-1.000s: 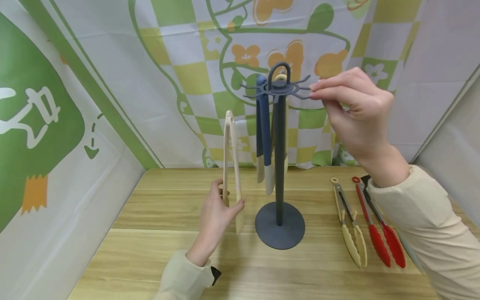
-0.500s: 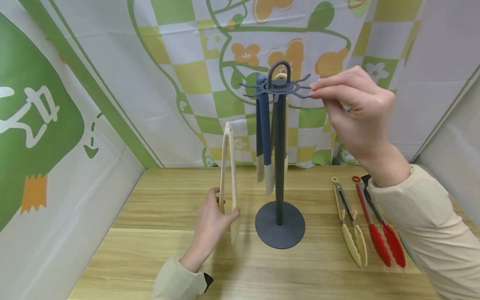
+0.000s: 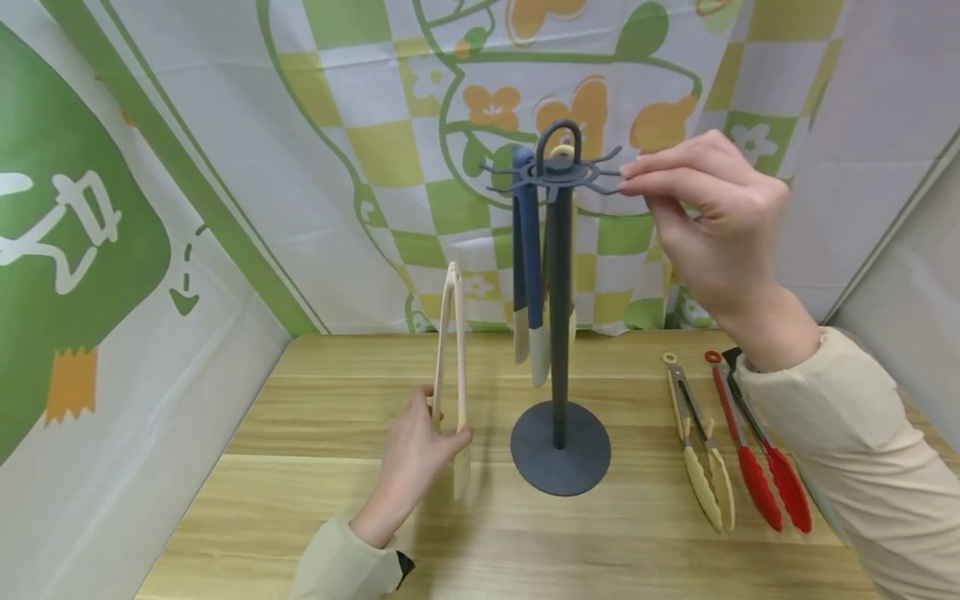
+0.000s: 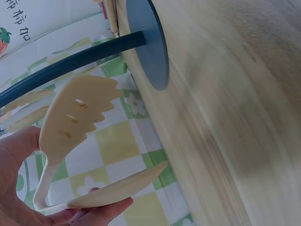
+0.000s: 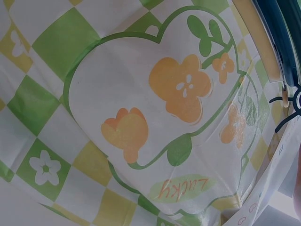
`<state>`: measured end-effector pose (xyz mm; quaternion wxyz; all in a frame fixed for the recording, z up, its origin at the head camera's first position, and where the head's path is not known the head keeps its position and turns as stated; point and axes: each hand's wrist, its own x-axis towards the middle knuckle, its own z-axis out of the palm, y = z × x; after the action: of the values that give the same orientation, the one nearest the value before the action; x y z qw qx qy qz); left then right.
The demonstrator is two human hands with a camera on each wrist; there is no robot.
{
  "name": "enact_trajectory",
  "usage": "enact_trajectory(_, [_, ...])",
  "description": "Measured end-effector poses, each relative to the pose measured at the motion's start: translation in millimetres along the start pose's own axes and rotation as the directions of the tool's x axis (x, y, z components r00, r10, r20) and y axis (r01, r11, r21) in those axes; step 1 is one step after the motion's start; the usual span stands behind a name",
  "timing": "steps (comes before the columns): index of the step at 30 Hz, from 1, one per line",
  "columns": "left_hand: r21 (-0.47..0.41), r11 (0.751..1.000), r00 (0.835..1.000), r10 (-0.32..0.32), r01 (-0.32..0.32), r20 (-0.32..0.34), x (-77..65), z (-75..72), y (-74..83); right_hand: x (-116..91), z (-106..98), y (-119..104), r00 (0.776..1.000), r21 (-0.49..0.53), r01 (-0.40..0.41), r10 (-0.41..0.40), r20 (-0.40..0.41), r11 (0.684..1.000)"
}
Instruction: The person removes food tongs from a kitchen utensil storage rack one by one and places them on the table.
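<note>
My left hand (image 3: 412,458) grips a pair of cream tongs (image 3: 461,358), upright with the hinge on top, left of a dark grey utensil stand (image 3: 559,333). In the left wrist view, one tong head (image 4: 75,113) is slotted with a toothed edge; the other is seen nearly edge-on. Thumb and fingers hold the tongs from opposite sides. My right hand (image 3: 720,208) pinches the tip of a hook on the stand's top ring. Blue tongs (image 3: 534,267) with pale tips hang from that ring, and another cream utensil (image 3: 573,242) hangs mostly hidden behind the pole.
On the wooden table (image 3: 315,433), right of the stand's round base (image 3: 558,467), lie cream-tipped steel tongs (image 3: 708,475) and red-tipped tongs (image 3: 765,475). A dark item under the right sleeve (image 3: 840,425) is mostly covered. A patterned cloth (image 3: 420,125) hangs behind.
My left hand has moved down and slightly left with the cream tongs, away from the stand. The right hand stays at the hook, and the stand has not visibly turned.
</note>
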<state>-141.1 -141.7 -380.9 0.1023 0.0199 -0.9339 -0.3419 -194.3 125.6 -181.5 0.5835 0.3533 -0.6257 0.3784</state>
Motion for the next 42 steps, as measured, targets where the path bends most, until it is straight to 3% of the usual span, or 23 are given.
enact_trajectory(17, [0.074,0.995,0.994,-0.08,0.074,0.08,0.4,3.8,-13.3,0,-1,1,1.0,0.01,-0.001,0.001,-0.001,1.0])
enact_trajectory(42, [0.152,0.985,0.98,-0.108,0.082,0.166,0.4,12.2,-27.7,-1,0,1,1.0,0.009,-0.001,0.001,-0.003,1.0])
